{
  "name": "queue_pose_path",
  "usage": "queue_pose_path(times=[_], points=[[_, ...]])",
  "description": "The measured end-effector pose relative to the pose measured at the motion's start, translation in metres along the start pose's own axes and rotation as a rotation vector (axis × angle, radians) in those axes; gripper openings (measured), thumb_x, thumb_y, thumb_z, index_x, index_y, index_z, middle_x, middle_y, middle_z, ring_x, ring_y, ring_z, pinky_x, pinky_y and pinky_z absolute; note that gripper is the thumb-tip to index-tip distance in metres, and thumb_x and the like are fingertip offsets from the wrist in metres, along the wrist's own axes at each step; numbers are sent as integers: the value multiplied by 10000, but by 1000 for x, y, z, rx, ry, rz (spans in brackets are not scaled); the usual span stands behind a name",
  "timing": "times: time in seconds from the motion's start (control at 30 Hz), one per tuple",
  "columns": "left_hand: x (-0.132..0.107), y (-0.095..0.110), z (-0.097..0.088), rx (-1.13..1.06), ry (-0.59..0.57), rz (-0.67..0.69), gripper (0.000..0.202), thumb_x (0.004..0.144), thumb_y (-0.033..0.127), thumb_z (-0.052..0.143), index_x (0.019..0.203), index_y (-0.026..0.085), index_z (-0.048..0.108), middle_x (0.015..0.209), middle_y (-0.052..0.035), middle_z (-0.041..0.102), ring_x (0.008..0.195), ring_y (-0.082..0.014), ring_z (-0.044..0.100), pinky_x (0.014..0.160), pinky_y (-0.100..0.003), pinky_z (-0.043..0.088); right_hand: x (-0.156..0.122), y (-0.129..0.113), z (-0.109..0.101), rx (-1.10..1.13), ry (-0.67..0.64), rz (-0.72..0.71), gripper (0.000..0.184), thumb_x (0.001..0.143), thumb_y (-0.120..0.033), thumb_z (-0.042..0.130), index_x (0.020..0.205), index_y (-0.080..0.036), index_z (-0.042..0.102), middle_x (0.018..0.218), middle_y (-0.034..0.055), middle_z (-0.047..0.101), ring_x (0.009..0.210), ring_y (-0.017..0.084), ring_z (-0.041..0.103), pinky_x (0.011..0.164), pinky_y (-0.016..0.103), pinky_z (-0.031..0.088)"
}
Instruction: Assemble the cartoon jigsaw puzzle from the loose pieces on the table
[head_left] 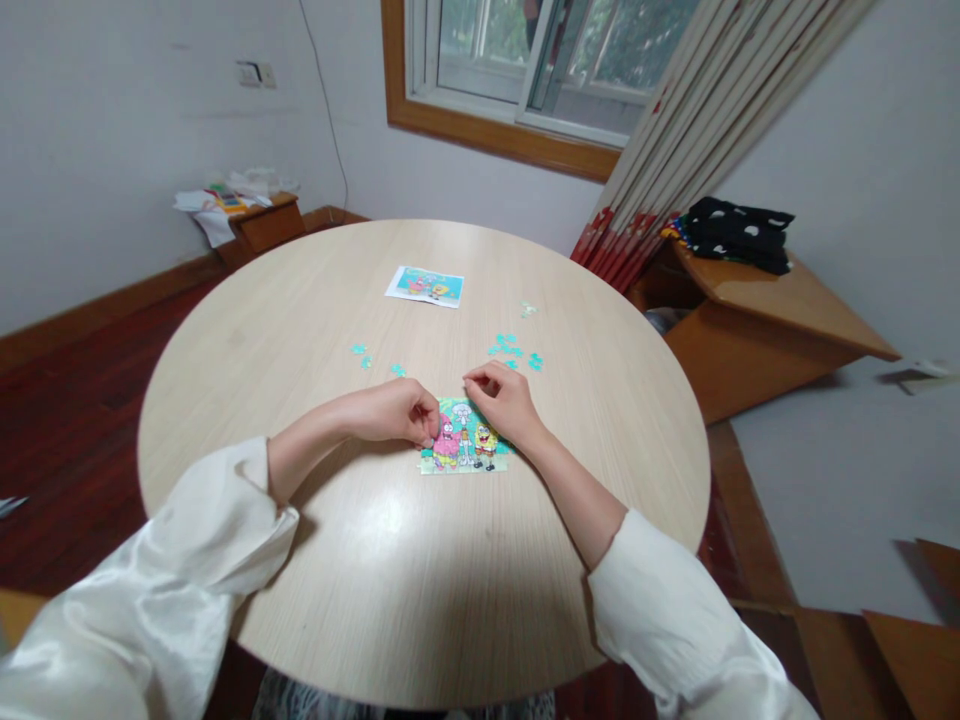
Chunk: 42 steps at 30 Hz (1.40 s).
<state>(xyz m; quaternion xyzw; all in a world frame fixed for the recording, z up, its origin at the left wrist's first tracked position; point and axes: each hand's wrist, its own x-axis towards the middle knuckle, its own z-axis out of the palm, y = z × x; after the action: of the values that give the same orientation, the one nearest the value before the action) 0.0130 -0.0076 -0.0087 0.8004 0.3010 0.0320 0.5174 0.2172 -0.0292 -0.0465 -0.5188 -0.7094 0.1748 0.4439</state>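
Observation:
A partly joined jigsaw puzzle (465,445) lies on the round table, showing a pink starfish, a pale figure and a yellow sponge. My left hand (401,410) is closed in a pinch at the puzzle's left edge, its fingertips against the starfish side. Over the upper right edge hovers or rests my right hand (506,400), thumb and forefinger pinched together. Whatever either pinch holds is hidden or too small to name. Several loose teal puzzle pieces (508,347) lie just beyond my right hand. A few more teal pieces (360,349) are beyond my left hand.
A picture card (426,286) lies toward the table's (315,290) far side. One pale piece (529,310) sits right of it. Beyond the table are a wooden stool with papers (270,225), a cabinet (772,330) with dark cloth, and a curtain (705,110).

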Motion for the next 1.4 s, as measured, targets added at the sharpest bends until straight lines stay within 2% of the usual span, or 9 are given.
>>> queue_pose_path(times=[0.3, 0.53, 0.67, 0.8, 0.93, 1.07, 1.13, 1.27, 1.4], points=[[-1, 6, 6, 167, 39, 32, 38, 657, 177, 569, 641, 149, 590, 594, 27, 548, 578, -101, 459, 570, -229, 347, 0, -1, 0, 9, 0, -11, 107, 771, -182, 566, 714, -175, 656, 700, 24, 608, 639, 137, 528, 620, 278, 432], [-1, 14, 10, 384, 73, 43, 49, 687, 145, 571, 639, 158, 571, 614, 15, 525, 568, -103, 435, 571, -239, 320, -1, 0, 1, 6, 8, -1, 108, 769, -183, 567, 705, -187, 654, 696, 16, 607, 634, 136, 525, 612, 277, 433], [0, 17, 10, 482, 110, -9, 127, 674, 150, 625, 598, 167, 525, 615, 6, 503, 570, -112, 424, 552, -250, 294, -1, 0, 1, 13, 11, -8, 111, 768, -192, 566, 706, -186, 658, 695, 21, 610, 630, 137, 527, 608, 279, 436], [-2, 16, 7, 467, 124, -41, 185, 674, 169, 647, 575, 177, 491, 539, 31, 467, 501, -97, 381, 499, -250, 248, 0, 1, 1, 29, 18, 14, 108, 758, -210, 571, 700, -191, 661, 698, 20, 625, 622, 134, 527, 605, 280, 439], [-4, 12, 1, 364, 135, -33, 270, 712, 284, 653, 560, 179, 456, 503, 47, 422, 488, -84, 343, 487, -246, 235, 2, 6, 1, 122, 77, 115, 127, 746, -259, 576, 696, -183, 665, 693, 21, 646, 590, 129, 523, 561, 267, 426], [-5, 4, -10, 266, 259, -70, 295, 766, 348, 600, 570, 179, 458, 517, 39, 408, 514, -88, 332, 503, -254, 247, 4, 10, -1, 214, 133, 189, 135, 727, -286, 590, 695, -181, 670, 704, 33, 661, 628, 145, 560, 571, 271, 438], [-5, 0, -15, 248, 284, -69, 315, 757, 365, 615, 563, 181, 447, 510, 40, 399, 513, -87, 327, 503, -258, 241, 5, 12, -1, 233, 163, 197, 134, 726, -289, 595, 695, -182, 669, 715, 36, 667, 655, 152, 578, 590, 277, 451], [-7, -3, -16, 254, 208, -61, 387, 695, 418, 693, 541, 187, 424, 475, 55, 373, 493, -81, 298, 484, -259, 209, 6, 13, -5, 207, 227, 197, 140, 744, -291, 590, 713, -180, 670, 730, 35, 675, 660, 148, 581, 606, 281, 456], [-7, -1, -9, 320, 156, -80, 382, 671, 382, 712, 524, 188, 417, 459, 56, 383, 479, -85, 311, 475, -260, 198, 8, 17, -19, 66, 255, 122, 145, 766, -281, 570, 718, -182, 666, 711, 29, 656, 649, 141, 563, 601, 277, 440]])
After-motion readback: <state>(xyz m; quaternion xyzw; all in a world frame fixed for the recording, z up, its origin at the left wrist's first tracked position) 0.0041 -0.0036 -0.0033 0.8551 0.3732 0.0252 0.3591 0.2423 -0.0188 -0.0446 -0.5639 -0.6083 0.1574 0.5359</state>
